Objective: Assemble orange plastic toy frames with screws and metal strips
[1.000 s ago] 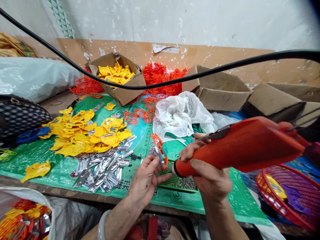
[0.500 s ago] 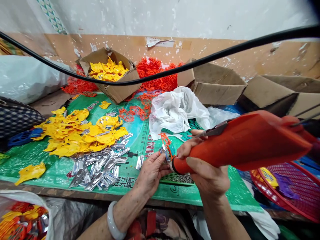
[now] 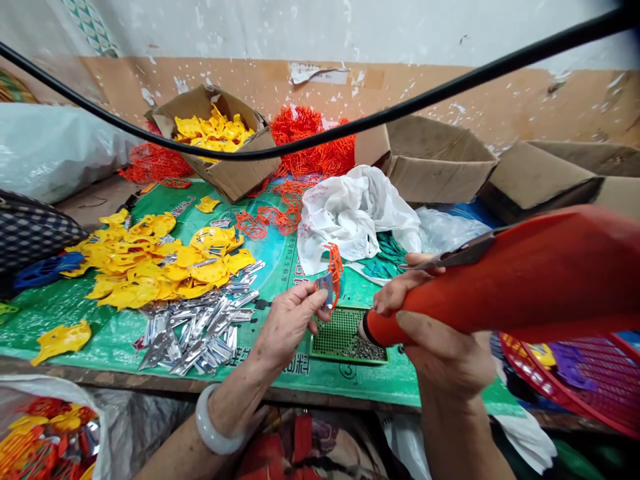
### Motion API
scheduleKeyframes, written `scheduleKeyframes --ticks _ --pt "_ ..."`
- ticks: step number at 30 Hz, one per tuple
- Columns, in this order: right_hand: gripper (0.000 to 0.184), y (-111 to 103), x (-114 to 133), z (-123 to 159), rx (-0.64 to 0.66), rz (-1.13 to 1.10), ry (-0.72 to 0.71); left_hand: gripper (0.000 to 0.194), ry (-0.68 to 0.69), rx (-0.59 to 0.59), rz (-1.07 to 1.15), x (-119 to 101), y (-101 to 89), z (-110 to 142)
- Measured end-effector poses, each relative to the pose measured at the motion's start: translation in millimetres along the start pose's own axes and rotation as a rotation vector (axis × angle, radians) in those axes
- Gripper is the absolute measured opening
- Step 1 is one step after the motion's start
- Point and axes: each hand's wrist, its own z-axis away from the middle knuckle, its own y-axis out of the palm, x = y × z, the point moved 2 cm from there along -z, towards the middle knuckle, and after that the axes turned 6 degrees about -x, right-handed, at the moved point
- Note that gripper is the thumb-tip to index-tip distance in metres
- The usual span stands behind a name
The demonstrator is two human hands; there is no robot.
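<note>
My left hand (image 3: 285, 327) pinches an orange plastic frame (image 3: 336, 270) with a flat metal blade (image 3: 325, 289) against it, held up above the table. My right hand (image 3: 445, 353) wraps round a red electric screwdriver (image 3: 505, 287), its body slanting up to the right. The screwdriver's pale tip is over the right part of a shallow green tray (image 3: 320, 359), at a heap of tiny dark screws (image 3: 371, 351). Left of my left hand lie loose shiny metal blades (image 3: 200, 333), beside a pile of yellow plastic parts (image 3: 160, 267).
A black cable (image 3: 320, 143) sags across the view. Behind the table stand a carton (image 3: 240, 173) of yellow parts, a heap of orange frames (image 3: 310, 143) and more cartons (image 3: 440, 167). White cloth (image 3: 345, 213) covers green parts. A red basket (image 3: 600, 380) is at right.
My left hand has moved the orange frame and blade away from the screwdriver's tip, slightly left and up. The screwdriver has shifted right, its tip over the screws, uncovering the green tray.
</note>
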Motion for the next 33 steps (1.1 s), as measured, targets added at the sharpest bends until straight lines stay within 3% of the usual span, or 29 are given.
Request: scheduleKeyframes --ticks 3,6,11,16,20,25,33 --pt "0.034 -2.8 -7.6 -1.1 0.012 0.020 0.021 0.017 0.111 -0.046 -0.150 -20.6 -20.5 11.8" --pt "0.024 -3.5 -15.3 -1.1 0.024 0.039 0.048 0.021 0.131 -0.093 -0.317 -32.8 -44.2 27.4" --pt "0.027 0.7 -26.3 0.2 0.049 0.040 0.095 0.024 -0.018 -0.010 -0.466 -18.7 -68.5 43.7" --pt "0.029 3.7 -33.4 0.1 0.050 0.059 0.111 0.030 -0.145 0.062 -0.465 5.0 -72.7 45.7" --pt "0.031 9.3 -38.3 -0.4 0.033 0.034 0.093 0.027 -0.170 0.054 -0.419 22.4 -74.8 43.2" --pt "0.017 21.5 -50.0 0.9 0.057 0.031 0.105 0.023 -0.243 0.028 -0.258 45.9 -74.2 42.3" --pt "0.011 32.0 -62.7 8.8 0.122 0.035 0.176 0.023 -0.275 -0.017 -0.129 46.1 -70.1 43.6"
